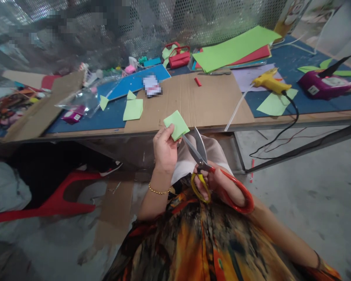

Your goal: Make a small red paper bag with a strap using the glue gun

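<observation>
A small light-green piece of paper (pixel 177 124) is pinched in my left hand (pixel 166 148), just in front of the table's edge. My right hand (pixel 222 183) grips scissors (pixel 203 162) with one red and one yellow handle loop. Their blades stand apart and point up and left; one blade tip lies close to the paper's lower corner. Whether that tip touches the paper I cannot tell. Beyond my left hand, a light-green paper square (pixel 133 109) and small green scraps lie on the table.
Cardboard (pixel 213 101) covers the table's middle. To the right are a yellow glue gun (pixel 270 81) with a trailing cord and a purple device (pixel 324 84). Green sheets (pixel 236 48) are stacked at the back. A red stool (pixel 67 195) stands at left beside a seated person.
</observation>
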Motion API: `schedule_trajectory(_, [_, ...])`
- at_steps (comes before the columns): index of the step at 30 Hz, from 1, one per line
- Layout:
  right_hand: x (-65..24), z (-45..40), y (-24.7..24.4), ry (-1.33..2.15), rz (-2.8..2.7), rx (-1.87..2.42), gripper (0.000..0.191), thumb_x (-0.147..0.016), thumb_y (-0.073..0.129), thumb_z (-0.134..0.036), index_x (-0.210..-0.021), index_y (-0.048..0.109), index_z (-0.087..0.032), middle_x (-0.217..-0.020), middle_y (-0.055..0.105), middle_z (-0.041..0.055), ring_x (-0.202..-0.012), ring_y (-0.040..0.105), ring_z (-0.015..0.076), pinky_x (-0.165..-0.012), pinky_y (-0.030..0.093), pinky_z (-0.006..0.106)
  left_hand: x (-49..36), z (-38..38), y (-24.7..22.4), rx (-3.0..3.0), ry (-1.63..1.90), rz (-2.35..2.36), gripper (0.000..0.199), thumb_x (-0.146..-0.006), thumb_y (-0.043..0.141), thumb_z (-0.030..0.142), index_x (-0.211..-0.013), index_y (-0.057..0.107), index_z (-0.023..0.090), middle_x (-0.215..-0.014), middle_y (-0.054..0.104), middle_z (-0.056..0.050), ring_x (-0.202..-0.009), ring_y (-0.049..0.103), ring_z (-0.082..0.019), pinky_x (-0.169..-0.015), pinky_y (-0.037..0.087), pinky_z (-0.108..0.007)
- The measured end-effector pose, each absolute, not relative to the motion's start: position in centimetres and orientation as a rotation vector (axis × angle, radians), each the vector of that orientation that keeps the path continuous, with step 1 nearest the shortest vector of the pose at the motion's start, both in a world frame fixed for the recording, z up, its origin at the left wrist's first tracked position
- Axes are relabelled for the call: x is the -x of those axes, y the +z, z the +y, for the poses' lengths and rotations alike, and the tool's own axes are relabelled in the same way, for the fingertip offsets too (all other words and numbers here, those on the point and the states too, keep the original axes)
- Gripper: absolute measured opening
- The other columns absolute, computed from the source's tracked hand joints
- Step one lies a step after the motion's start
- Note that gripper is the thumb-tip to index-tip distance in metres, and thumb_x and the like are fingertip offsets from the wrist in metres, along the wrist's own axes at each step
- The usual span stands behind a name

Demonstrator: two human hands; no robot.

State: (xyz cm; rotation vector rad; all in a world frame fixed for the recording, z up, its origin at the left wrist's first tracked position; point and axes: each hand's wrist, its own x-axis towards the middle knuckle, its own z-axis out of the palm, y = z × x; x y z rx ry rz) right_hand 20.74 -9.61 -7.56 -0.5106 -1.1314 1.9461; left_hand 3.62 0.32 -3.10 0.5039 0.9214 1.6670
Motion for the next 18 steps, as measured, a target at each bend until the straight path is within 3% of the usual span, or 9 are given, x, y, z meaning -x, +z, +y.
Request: schedule_trajectory(18, [-20.90,-9.91,-7.08,1.843,-1.176,0.534,0.057,-0.104,0.048,-0.078,-0.118,0.059,-0.023,-0.075,0.061,0.0007,-0.060,0.053,0.0168,-0.061,0.047,0.034,-3.42,0.20,-2.94,-0.497,1.676,0.910,0.029,-0.073,0.095,0.025,-0.070,0.067,0.018,-0.077,0.070,0.000,-0.066,0.065,-0.011,-0.059,0.044,-0.024])
